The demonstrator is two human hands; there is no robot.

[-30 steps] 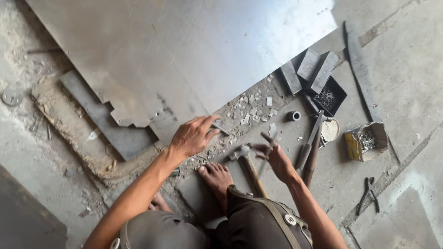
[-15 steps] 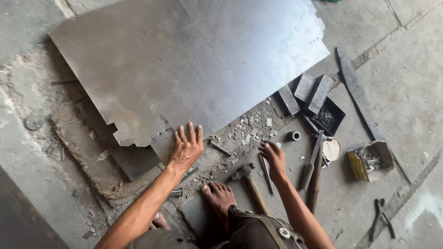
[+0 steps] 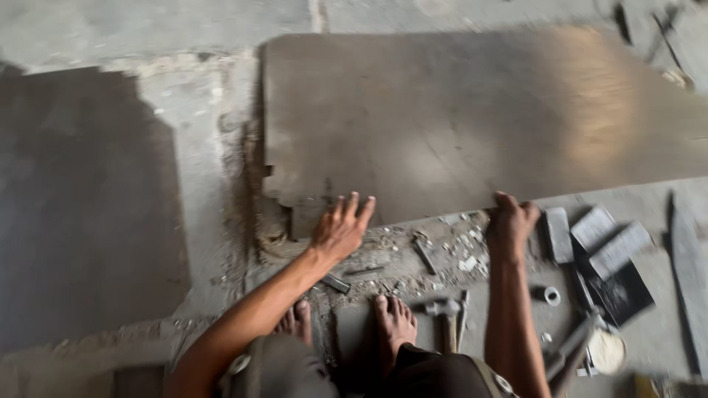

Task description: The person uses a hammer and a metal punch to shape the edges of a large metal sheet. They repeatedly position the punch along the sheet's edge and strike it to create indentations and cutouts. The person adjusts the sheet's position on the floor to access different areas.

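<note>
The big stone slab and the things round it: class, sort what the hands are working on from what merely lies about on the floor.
In hand:
large grey slab
left hand, flat on the slab's near edge
right hand, gripping that edge

Lying about:
hammer by the foot
small stone offcuts
metal ring
rubble chips

hammer (image 3: 446,313) on floor by bare feet (image 3: 394,324), metal ring (image 3: 552,295) right of it, grey tile offcuts (image 3: 594,232) beyond, rubble (image 3: 442,254) scattered.
</note>
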